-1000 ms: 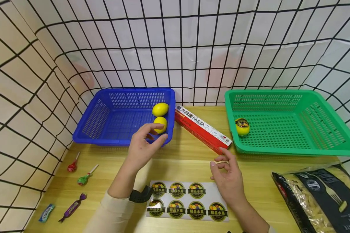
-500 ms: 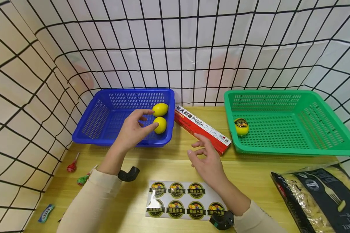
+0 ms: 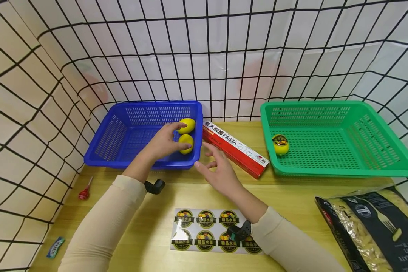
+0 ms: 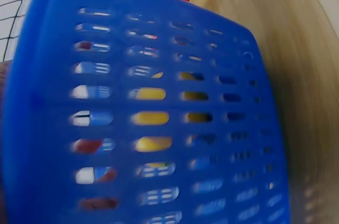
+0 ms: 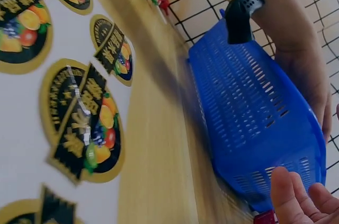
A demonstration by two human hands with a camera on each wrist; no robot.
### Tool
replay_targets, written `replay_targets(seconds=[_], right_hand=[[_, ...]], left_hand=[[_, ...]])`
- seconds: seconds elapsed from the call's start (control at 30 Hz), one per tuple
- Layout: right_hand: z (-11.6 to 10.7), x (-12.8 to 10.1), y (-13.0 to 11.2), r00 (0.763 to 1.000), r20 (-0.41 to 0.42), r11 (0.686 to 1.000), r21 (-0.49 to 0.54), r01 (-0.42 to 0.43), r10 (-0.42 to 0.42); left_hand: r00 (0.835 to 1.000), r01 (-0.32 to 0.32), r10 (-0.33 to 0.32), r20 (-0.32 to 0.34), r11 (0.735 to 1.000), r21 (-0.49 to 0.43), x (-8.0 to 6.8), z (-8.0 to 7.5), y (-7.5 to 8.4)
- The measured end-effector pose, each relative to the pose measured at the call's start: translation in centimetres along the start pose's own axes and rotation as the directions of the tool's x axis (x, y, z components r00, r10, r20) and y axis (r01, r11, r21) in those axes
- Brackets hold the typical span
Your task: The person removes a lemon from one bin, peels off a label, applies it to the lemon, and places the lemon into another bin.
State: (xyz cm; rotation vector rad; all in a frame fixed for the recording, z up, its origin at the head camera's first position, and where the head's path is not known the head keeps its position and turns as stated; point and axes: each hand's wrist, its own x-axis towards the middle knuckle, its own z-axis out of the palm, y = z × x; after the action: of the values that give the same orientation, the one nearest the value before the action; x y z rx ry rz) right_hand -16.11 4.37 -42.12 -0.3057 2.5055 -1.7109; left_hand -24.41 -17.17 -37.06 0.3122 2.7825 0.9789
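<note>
My left hand point(image 3: 163, 141) reaches over the front of the blue basket point(image 3: 102, 164), thumb and index finger spread apart. Its thumb overlaps the front yellow lemon point(image 3: 186, 138), and its index fingertip overlaps the back lemon point(image 3: 190, 128). My right hand point(image 3: 221, 172) hovers by the basket's front right corner, fingers loosely bent and holding nothing. Through the slots of the basket wall point(image 4: 119, 78), yellow shows in the left wrist view. Bare right fingertips point(image 5: 283, 187) appear beside the basket in the right wrist view.
A red and white pasta box point(image 3: 238, 151) lies between the baskets. The green basket point(image 3: 346, 173) holds a labelled lemon point(image 3: 280, 145). A sticker sheet point(image 3: 205, 226) lies in front, a pasta bag point(image 3: 370, 226) at right, a red lollipop point(image 3: 84, 194) and small wrapped sweet point(image 3: 55, 247) at left.
My left hand has moved to the two lemons, its thumb and index now overlapping them. My right hand has moved left from beside the pasta box to the blue basket's corner.
</note>
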Motion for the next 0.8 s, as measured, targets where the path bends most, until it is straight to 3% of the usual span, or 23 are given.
replay_targets(seconds=[0.3, 0.53, 0.8], right_hand=[[1.0, 1.8, 0.1, 1.000, 0.010, 1.000, -0.004, 0.010, -0.010], [1.2, 2.0, 0.6, 1.000, 0.015, 1.000, 0.005, -0.016, 0.016], [1.3, 2.2, 1.0, 0.999, 0.039, 0.997, 0.065, -0.034, 0.031]], left_hand=[[0.998, 0.054, -0.054, 0.044, 0.999, 0.005, 1.1, 0.9, -0.5], [0.996, 0.069, -0.071, 0.056, 0.997, 0.033, 1.8, 1.3, -0.9], [0.987, 0.094, -0.100, 0.123, 0.994, 0.050, 2.6, 1.7, -1.2]])
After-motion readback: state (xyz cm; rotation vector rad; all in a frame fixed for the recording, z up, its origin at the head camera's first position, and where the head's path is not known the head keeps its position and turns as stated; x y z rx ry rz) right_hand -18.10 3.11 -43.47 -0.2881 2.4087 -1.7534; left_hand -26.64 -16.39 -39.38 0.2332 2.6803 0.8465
